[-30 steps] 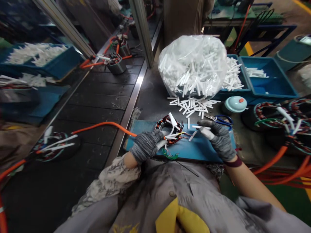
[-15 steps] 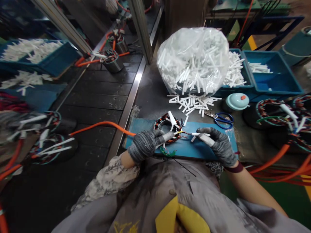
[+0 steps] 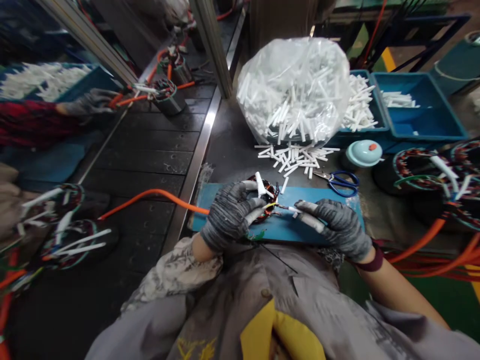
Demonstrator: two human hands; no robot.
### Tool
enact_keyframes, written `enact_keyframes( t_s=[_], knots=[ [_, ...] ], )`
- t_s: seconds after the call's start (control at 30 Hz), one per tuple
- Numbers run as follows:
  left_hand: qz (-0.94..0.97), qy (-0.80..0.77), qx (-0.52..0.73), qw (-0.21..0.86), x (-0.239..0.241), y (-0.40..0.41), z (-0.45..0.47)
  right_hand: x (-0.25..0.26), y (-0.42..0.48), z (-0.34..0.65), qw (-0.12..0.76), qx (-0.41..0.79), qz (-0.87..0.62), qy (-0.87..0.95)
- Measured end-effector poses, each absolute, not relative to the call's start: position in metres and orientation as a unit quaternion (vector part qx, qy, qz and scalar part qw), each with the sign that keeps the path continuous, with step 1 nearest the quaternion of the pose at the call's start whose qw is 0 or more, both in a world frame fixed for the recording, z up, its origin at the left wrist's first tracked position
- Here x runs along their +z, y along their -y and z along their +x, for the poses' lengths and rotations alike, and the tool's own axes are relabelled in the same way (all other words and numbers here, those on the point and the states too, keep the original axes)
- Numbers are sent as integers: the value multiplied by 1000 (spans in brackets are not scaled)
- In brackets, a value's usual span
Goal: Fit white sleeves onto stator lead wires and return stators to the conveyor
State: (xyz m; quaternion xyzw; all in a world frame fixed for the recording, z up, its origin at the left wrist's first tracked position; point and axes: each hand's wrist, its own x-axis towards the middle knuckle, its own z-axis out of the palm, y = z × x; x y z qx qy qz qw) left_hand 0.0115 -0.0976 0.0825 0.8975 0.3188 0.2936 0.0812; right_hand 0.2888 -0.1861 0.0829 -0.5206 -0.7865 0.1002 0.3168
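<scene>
In the head view, a motor stator (image 3: 270, 189) with copper windings sits on a blue board (image 3: 290, 231) in front of me. My left hand (image 3: 231, 214), in a grey glove, covers its left part and pinches a lead wire (image 3: 270, 204) with yellow on it. My right hand (image 3: 335, 224), also gloved, is closed around a short white sleeve (image 3: 293, 209) at the dark wire's right end. How far the sleeve sits over the wire cannot be made out. A wider white tube (image 3: 260, 184) stands up from the stator.
Behind the board lie loose white tubes (image 3: 296, 159), below a clear bag (image 3: 292, 90) full of them. Blue-handled scissors (image 3: 343, 183) and a light-blue lidded pot (image 3: 363, 153) are to the right. A co-worker's gloved hand (image 3: 90, 102) reaches over the conveyor (image 3: 165, 145) at left.
My left hand has shifted further over the stator. The fingers of my right hand have come leftward along the white sleeve. A co-worker's arm has come in at the left.
</scene>
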Motion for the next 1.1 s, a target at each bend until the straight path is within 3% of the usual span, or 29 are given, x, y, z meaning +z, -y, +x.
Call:
enact_keyframes(
  t_s=[0.13, 0.43, 0.67, 0.87, 1.1],
  knots=[
    [899, -323, 284, 81, 82, 98, 32, 86, 182, 288, 326, 106, -517, 784],
    [886, -325, 312, 109, 74, 100, 49, 77, 180, 277, 336, 374, -574, 646],
    [877, -356, 294, 132, 92, 99, 19, 73, 185, 285, 377, 201, -611, 666],
    [878, -365, 263, 163, 88, 105, -1, 71, 196, 278, 492, 369, -603, 508],
    [869, -384, 254, 183, 81, 105, 4, 68, 187, 269, 505, 450, -582, 451]
  ],
)
